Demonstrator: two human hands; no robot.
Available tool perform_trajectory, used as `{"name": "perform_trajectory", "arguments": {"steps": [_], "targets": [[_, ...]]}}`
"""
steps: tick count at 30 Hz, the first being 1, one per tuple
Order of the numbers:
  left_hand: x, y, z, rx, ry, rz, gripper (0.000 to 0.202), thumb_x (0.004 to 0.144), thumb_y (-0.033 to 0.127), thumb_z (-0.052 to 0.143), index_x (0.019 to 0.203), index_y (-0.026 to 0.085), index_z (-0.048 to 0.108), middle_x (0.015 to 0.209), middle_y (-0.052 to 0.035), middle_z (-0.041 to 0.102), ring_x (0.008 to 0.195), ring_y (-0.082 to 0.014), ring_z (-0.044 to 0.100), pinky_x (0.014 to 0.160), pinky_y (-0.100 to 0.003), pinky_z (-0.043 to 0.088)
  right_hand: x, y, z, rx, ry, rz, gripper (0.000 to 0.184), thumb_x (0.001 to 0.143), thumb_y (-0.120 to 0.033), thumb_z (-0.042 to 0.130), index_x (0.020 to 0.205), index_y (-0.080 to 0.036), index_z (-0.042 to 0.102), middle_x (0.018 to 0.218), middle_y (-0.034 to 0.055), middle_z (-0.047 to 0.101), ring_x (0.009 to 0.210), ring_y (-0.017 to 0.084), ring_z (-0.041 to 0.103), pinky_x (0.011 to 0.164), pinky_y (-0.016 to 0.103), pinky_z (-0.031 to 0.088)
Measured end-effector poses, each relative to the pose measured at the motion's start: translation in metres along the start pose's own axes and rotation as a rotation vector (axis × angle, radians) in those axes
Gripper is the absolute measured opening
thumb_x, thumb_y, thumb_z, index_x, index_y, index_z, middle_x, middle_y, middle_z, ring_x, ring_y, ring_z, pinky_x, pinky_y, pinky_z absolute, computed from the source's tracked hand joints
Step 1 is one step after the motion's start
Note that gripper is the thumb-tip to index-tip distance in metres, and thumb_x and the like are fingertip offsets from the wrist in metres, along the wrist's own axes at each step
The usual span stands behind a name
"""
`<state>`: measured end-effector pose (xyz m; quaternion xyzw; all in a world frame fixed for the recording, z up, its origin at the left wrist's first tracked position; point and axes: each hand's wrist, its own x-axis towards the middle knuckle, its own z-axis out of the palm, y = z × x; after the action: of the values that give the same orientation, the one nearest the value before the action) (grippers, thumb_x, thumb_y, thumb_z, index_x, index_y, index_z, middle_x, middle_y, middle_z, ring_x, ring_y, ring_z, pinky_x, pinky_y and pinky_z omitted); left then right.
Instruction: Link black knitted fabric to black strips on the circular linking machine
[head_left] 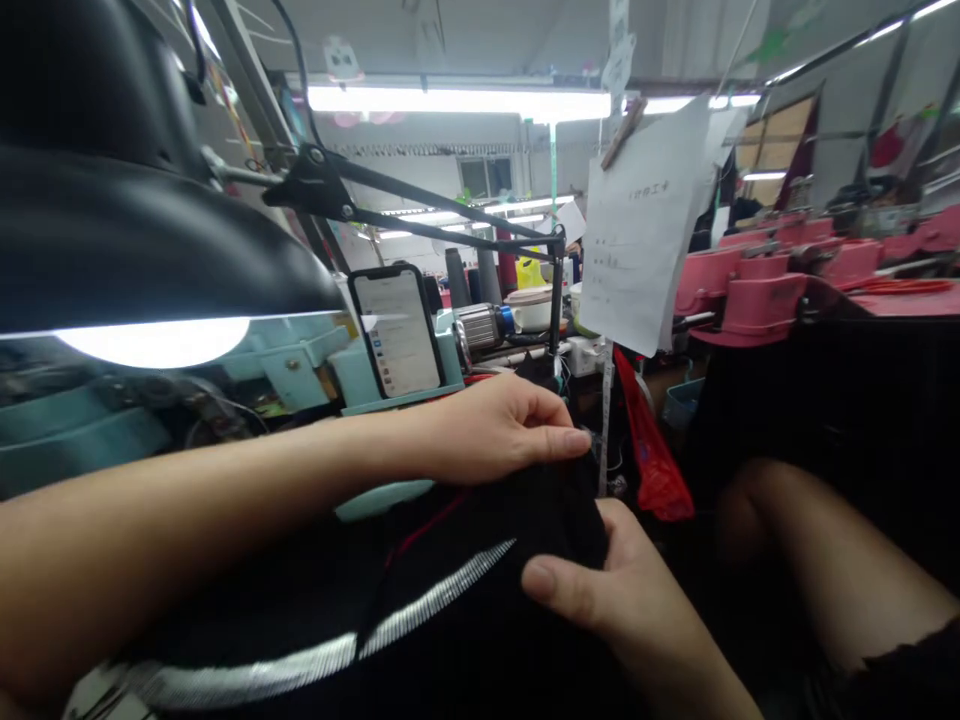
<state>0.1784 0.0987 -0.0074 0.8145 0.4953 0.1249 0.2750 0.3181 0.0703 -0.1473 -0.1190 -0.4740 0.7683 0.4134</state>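
A black knitted garment point(480, 560) with a white stripe and a thin red thread lies in front of me. My left hand point(502, 430) reaches across from the left and pinches the garment's far edge, fingers closed. My right hand point(607, 585) comes up from below, thumb on top of the fabric and fingers hidden beneath it, gripping the same edge. Both hands are close together at the garment's right end.
A black desk lamp point(135, 240) glows at the left over a teal machine point(300, 370). A phone point(396, 330) stands propped on it. A paper sheet point(637, 250) hangs ahead, a red bag point(652, 455) below it. Pink machines point(757, 290) fill the right. A bare knee point(817, 550) is at right.
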Motion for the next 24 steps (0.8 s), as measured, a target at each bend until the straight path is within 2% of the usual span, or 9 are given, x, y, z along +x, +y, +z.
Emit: {"name": "perform_trajectory", "arguments": {"steps": [4,8,12,15,16,17,18,21,24], "targets": [[-0.003,0.002,0.003,-0.079,-0.01,-0.021,0.03,0.084,0.042,0.066,0.078,0.013,0.069,0.065,0.0018,0.062,0.059,-0.0084,0.052,0.053,-0.016,0.04,0.0,0.008,-0.003,-0.16,0.008,-0.075,0.029,0.072,-0.039,0.083,0.083,-0.014,0.072,0.073,0.002,0.066,0.063,0.013,0.059,0.059,0.023,0.05],[-0.004,0.002,0.004,-0.096,0.008,-0.037,0.03,0.083,0.043,0.067,0.079,0.014,0.071,0.065,0.0011,0.064,0.059,-0.0089,0.054,0.053,-0.016,0.041,0.002,0.007,-0.006,-0.221,-0.012,-0.084,0.03,0.074,-0.042,0.08,0.082,-0.015,0.071,0.074,0.0023,0.066,0.064,0.014,0.059,0.059,0.025,0.049],[-0.003,-0.001,0.002,-0.042,0.042,-0.003,0.025,0.082,0.039,0.069,0.079,0.014,0.073,0.069,0.0001,0.068,0.063,-0.0101,0.059,0.058,-0.017,0.044,0.017,0.003,-0.02,-0.288,-0.095,-0.076,0.027,0.077,-0.04,0.078,0.086,-0.016,0.073,0.08,0.0027,0.068,0.076,0.018,0.063,0.068,0.027,0.051],[-0.001,-0.004,0.002,-0.015,0.082,0.056,0.021,0.083,0.034,0.068,0.08,0.013,0.074,0.07,0.0002,0.068,0.065,-0.0098,0.059,0.061,-0.017,0.044,0.036,0.017,-0.043,-0.148,-0.145,-0.085,0.038,0.065,-0.047,0.085,0.085,-0.016,0.073,0.076,0.0025,0.069,0.073,0.02,0.065,0.072,0.032,0.053],[0.0,-0.004,0.004,-0.01,0.097,0.074,0.02,0.083,0.032,0.067,0.081,0.013,0.073,0.072,0.0,0.069,0.067,-0.0101,0.059,0.063,-0.017,0.045,0.044,0.024,-0.051,-0.016,-0.05,-0.161,0.044,0.061,-0.056,0.083,0.078,-0.017,0.072,0.068,0.0014,0.066,0.066,0.019,0.063,0.067,0.032,0.053],[0.001,-0.004,0.005,-0.009,0.118,0.086,0.018,0.084,0.03,0.066,0.081,0.013,0.073,0.074,-0.0002,0.069,0.069,-0.0104,0.06,0.065,-0.018,0.045,0.051,0.029,-0.059,0.04,0.009,-0.208,0.048,0.064,-0.065,0.076,0.074,-0.019,0.069,0.063,-0.0003,0.063,0.062,0.018,0.061,0.065,0.031,0.053],[0.003,-0.004,0.007,-0.01,0.14,0.088,0.017,0.085,0.028,0.064,0.083,0.013,0.072,0.074,-0.0001,0.067,0.069,-0.0106,0.059,0.064,-0.018,0.045,0.059,0.032,-0.065,0.075,0.052,-0.248,0.047,0.066,-0.066,0.074,0.071,-0.02,0.067,0.061,-0.0016,0.061,0.059,0.016,0.059,0.062,0.03,0.052],[0.006,0.0,0.013,0.005,0.211,0.012,0.021,0.084,0.03,0.064,0.096,0.014,0.07,0.063,0.0042,0.056,0.058,-0.009,0.05,0.052,-0.018,0.037,0.069,0.013,-0.077,0.116,0.133,-0.352,0.037,0.073,-0.056,0.074,0.067,-0.022,0.061,0.056,-0.0056,0.055,0.051,0.01,0.05,0.053,0.022,0.045],[0.007,0.006,0.014,0.063,0.154,-0.052,0.028,0.082,0.041,0.067,0.093,0.015,0.072,0.057,0.0058,0.049,0.052,-0.0081,0.043,0.046,-0.019,0.029,0.058,-0.028,-0.079,0.059,0.218,-0.42,0.031,0.073,-0.043,0.08,0.067,-0.02,0.061,0.055,-0.0071,0.055,0.047,0.007,0.046,0.047,0.017,0.037]]}}
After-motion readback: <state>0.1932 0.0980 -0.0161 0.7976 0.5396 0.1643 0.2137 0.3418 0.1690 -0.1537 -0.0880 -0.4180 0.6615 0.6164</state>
